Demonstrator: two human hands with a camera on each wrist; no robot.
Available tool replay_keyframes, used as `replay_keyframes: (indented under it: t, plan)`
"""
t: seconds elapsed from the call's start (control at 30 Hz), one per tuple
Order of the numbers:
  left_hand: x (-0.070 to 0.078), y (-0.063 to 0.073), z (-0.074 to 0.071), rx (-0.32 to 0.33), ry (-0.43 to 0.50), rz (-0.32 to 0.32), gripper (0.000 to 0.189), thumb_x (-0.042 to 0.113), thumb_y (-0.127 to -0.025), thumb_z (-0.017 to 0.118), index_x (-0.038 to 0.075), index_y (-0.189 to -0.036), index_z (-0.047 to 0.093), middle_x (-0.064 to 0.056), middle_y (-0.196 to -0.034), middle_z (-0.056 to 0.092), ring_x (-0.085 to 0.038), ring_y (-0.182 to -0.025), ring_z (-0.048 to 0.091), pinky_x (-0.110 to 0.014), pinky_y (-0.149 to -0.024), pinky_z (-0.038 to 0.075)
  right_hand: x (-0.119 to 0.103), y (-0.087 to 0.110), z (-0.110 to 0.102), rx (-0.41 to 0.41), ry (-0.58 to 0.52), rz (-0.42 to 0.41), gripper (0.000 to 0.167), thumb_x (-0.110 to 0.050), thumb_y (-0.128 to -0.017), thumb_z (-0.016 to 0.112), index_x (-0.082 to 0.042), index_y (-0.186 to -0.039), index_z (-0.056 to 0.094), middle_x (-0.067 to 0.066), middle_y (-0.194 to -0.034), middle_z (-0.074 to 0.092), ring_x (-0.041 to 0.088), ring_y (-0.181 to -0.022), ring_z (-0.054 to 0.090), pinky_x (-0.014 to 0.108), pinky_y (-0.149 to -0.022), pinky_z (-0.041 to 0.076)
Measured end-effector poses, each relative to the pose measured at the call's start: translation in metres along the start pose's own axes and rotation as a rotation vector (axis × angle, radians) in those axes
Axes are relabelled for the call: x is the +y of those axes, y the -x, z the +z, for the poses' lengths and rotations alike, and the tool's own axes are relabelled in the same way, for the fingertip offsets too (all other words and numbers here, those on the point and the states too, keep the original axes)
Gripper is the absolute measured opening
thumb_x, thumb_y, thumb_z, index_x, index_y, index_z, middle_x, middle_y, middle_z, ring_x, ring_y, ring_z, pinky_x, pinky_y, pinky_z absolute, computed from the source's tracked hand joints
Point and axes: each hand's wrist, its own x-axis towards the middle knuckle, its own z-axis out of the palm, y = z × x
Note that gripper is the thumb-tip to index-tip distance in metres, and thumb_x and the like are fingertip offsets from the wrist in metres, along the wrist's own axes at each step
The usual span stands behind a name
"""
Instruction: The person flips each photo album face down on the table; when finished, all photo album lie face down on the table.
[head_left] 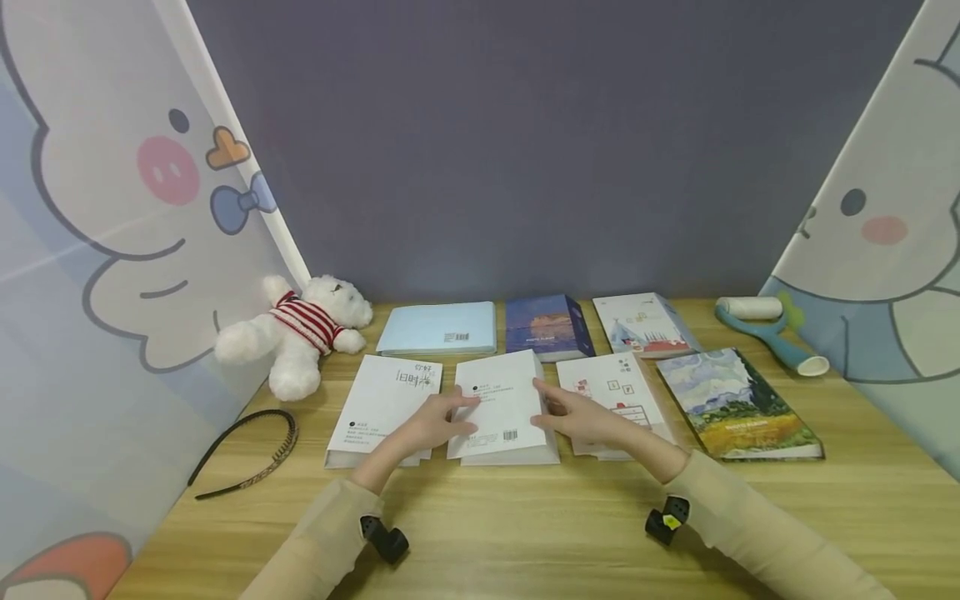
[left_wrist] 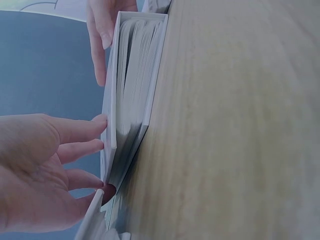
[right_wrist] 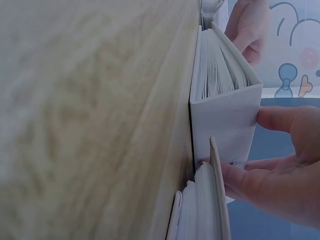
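Note:
A white photo album (head_left: 498,375) with small print and a barcode lies in the middle of the front row, its thick spine to the right. My left hand (head_left: 431,425) holds its left side, thumb and forefinger on the cover; in the left wrist view another finger (left_wrist: 82,179) reaches the cover's edge. On the spine side, my right hand (head_left: 592,417) grips the album, with the thumb (right_wrist: 272,117) at the spine's upper edge and other fingers lower down, partly hidden. White albums lie close on either side, one (head_left: 386,400) left and one (head_left: 611,383) right.
Behind are a pale blue album (head_left: 435,325), a dark blue one (head_left: 547,321) and a white one (head_left: 641,321). A landscape-cover album (head_left: 738,400) lies right, near a lint roller (head_left: 776,337). A plush bear (head_left: 303,325) and a headband (head_left: 288,446) lie left.

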Motion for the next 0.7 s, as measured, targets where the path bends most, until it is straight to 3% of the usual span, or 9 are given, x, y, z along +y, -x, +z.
replay_keyframes:
  t: [0.27, 0.43, 0.57, 0.7]
  plan:
    - [0.002, 0.002, -0.002, 0.001, -0.017, 0.010, 0.045, 0.017, -0.090, 0.064, 0.008, -0.133, 0.054, -0.025, -0.149, 0.028, -0.037, -0.140, 0.024, -0.050, -0.110, 0.030, -0.001, -0.001, 0.002, 0.003, -0.015, 0.000, 0.071, -0.033, -0.096, 0.053, -0.007, -0.151, 0.017, 0.019, -0.155, 0.018, 0.041, -0.136, 0.029, 0.049, -0.110, 0.031]
    - [-0.001, 0.003, -0.006, -0.021, -0.033, 0.035, 0.048, 0.021, -0.090, 0.064, 0.009, -0.135, 0.052, -0.023, -0.149, 0.027, -0.035, -0.139, 0.026, -0.049, -0.110, 0.030, -0.001, -0.003, 0.002, 0.028, -0.008, -0.043, 0.069, -0.029, -0.096, 0.055, -0.002, -0.149, 0.020, 0.022, -0.154, 0.015, 0.043, -0.137, 0.027, 0.053, -0.109, 0.030]
    - [-0.005, 0.005, -0.010, 0.016, -0.017, 0.031, 0.051, 0.025, -0.091, 0.063, 0.013, -0.138, 0.049, -0.016, -0.148, 0.036, -0.034, -0.135, 0.037, -0.049, -0.107, 0.036, -0.005, -0.007, 0.002, 0.103, 0.068, -0.094, 0.067, -0.032, -0.094, 0.057, 0.001, -0.145, 0.030, 0.020, -0.155, 0.016, 0.042, -0.139, 0.021, 0.058, -0.110, 0.025]
    - [-0.010, 0.006, -0.015, 0.073, 0.019, 0.057, 0.051, 0.024, -0.092, 0.062, 0.011, -0.138, 0.048, -0.012, -0.137, 0.051, -0.030, -0.126, 0.049, -0.044, -0.102, 0.043, -0.015, -0.013, 0.004, 0.171, 0.073, -0.138, 0.066, -0.034, -0.092, 0.060, -0.005, -0.145, 0.035, 0.013, -0.155, 0.021, 0.038, -0.141, 0.020, 0.060, -0.110, 0.022]
